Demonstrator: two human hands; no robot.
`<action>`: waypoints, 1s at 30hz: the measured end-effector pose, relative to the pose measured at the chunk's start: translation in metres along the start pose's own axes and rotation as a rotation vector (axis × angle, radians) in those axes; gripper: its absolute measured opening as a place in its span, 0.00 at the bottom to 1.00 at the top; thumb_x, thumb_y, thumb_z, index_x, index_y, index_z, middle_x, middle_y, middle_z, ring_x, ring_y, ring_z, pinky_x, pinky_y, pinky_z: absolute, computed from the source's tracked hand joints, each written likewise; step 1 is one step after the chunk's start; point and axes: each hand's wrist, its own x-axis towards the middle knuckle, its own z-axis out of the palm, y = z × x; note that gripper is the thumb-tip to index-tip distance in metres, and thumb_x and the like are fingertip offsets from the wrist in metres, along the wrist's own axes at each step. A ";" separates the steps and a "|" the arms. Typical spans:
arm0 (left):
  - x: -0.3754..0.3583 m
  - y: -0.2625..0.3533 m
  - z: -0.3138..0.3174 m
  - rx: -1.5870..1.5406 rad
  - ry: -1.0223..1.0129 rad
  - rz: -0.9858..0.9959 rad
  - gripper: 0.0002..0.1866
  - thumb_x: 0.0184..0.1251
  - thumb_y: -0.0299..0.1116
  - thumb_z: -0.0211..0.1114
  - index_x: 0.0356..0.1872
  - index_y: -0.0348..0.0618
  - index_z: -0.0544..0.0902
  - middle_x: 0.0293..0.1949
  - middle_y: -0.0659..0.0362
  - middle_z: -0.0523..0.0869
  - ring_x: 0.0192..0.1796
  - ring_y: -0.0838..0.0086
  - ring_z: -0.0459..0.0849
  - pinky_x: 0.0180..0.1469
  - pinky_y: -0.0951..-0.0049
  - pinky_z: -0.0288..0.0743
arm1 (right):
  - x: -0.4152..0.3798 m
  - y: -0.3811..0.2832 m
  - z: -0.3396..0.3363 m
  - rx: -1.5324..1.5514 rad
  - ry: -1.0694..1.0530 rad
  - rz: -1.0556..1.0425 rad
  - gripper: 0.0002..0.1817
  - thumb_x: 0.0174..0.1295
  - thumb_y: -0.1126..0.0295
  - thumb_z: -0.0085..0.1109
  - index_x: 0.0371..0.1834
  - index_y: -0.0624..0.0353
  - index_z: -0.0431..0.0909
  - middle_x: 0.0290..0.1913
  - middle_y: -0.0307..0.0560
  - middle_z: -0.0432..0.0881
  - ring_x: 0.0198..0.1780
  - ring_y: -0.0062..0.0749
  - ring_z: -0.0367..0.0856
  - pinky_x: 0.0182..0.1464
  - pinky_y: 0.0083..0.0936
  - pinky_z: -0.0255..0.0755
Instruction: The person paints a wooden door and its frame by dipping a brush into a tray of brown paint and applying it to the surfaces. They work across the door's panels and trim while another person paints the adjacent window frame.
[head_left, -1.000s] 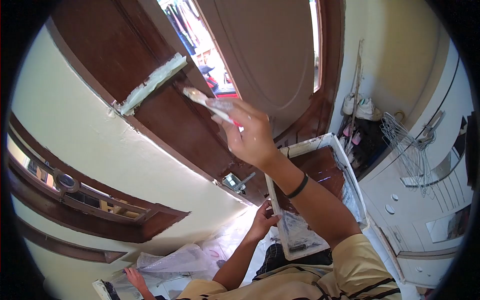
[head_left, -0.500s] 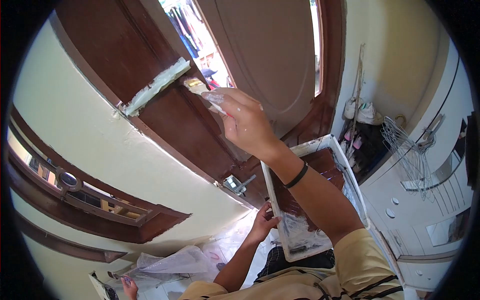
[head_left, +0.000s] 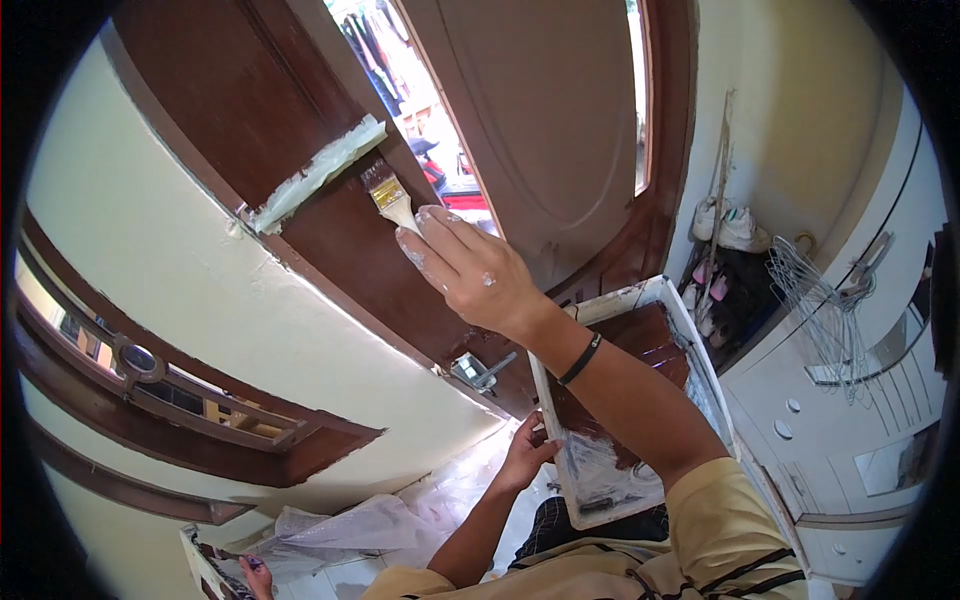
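My right hand (head_left: 475, 270), spotted with pale paint, grips a paintbrush (head_left: 393, 198) by its white handle. The bristles are dark with brown paint and meet the brown wooden door (head_left: 350, 235) just below a strip of pale masking tape (head_left: 318, 175). Lower down, my left hand (head_left: 527, 452) is closed on the left rim of a white paint tray (head_left: 572, 490). Brown paint (head_left: 640, 345) covers the tray's upper part, and smears streak its lower part. My right forearm hides some of the tray.
A metal door handle (head_left: 480, 372) juts out left of the tray. Wire hangers (head_left: 820, 300) hang on a white cabinet (head_left: 850, 440) at right. Clear plastic sheeting (head_left: 370, 520) lies on the floor. Another person's hand (head_left: 257, 577) shows at lower left beside another tray (head_left: 205, 570).
My right hand has turned and shifted slightly down, so the brush now points up-left with its bristles against the door. My left hand still holds the tray. More of the other tray shows.
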 end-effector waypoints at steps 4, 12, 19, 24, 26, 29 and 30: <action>0.000 0.002 0.001 -0.011 0.013 -0.021 0.21 0.62 0.25 0.63 0.56 0.44 0.70 0.43 0.57 0.83 0.41 0.76 0.81 0.39 0.74 0.76 | -0.001 0.002 -0.006 0.068 0.005 0.010 0.18 0.54 0.74 0.57 0.49 0.66 0.77 0.44 0.54 0.78 0.50 0.44 0.79 0.47 0.30 0.78; 0.001 0.007 0.004 -0.016 -0.011 -0.019 0.21 0.62 0.26 0.64 0.56 0.43 0.69 0.42 0.57 0.84 0.40 0.75 0.82 0.40 0.72 0.76 | 0.002 -0.004 -0.006 0.060 -0.003 0.101 0.18 0.51 0.77 0.60 0.47 0.66 0.79 0.43 0.55 0.79 0.47 0.44 0.81 0.49 0.33 0.78; 0.002 0.006 0.004 -0.025 -0.019 -0.020 0.21 0.62 0.26 0.64 0.56 0.43 0.69 0.42 0.57 0.83 0.40 0.74 0.82 0.40 0.72 0.76 | 0.011 -0.001 -0.002 0.013 0.064 0.031 0.16 0.55 0.73 0.58 0.46 0.67 0.78 0.42 0.54 0.78 0.47 0.41 0.80 0.45 0.29 0.78; 0.000 0.005 0.005 -0.016 -0.012 -0.009 0.21 0.62 0.26 0.63 0.56 0.43 0.69 0.42 0.57 0.83 0.40 0.74 0.82 0.40 0.72 0.76 | -0.003 -0.001 -0.012 0.123 -0.051 0.039 0.17 0.51 0.77 0.58 0.47 0.67 0.78 0.43 0.53 0.78 0.46 0.42 0.80 0.45 0.29 0.78; 0.000 0.006 0.006 -0.018 -0.013 -0.008 0.21 0.62 0.26 0.63 0.56 0.43 0.69 0.42 0.57 0.83 0.40 0.74 0.82 0.40 0.72 0.77 | -0.003 0.000 -0.021 0.154 -0.030 0.064 0.21 0.46 0.82 0.58 0.48 0.66 0.79 0.47 0.54 0.78 0.46 0.44 0.80 0.46 0.31 0.78; -0.001 0.006 0.005 -0.009 -0.019 -0.014 0.21 0.62 0.26 0.63 0.55 0.43 0.69 0.42 0.57 0.83 0.40 0.74 0.82 0.40 0.71 0.77 | 0.012 0.006 -0.018 0.145 0.040 0.085 0.23 0.44 0.82 0.59 0.49 0.66 0.78 0.48 0.53 0.78 0.46 0.43 0.80 0.45 0.31 0.77; 0.000 0.004 0.003 -0.001 -0.017 -0.017 0.21 0.62 0.26 0.63 0.55 0.43 0.69 0.42 0.57 0.83 0.40 0.74 0.82 0.40 0.71 0.77 | 0.013 0.009 -0.014 0.139 0.015 0.079 0.24 0.44 0.82 0.59 0.50 0.65 0.78 0.47 0.52 0.78 0.46 0.43 0.79 0.45 0.30 0.77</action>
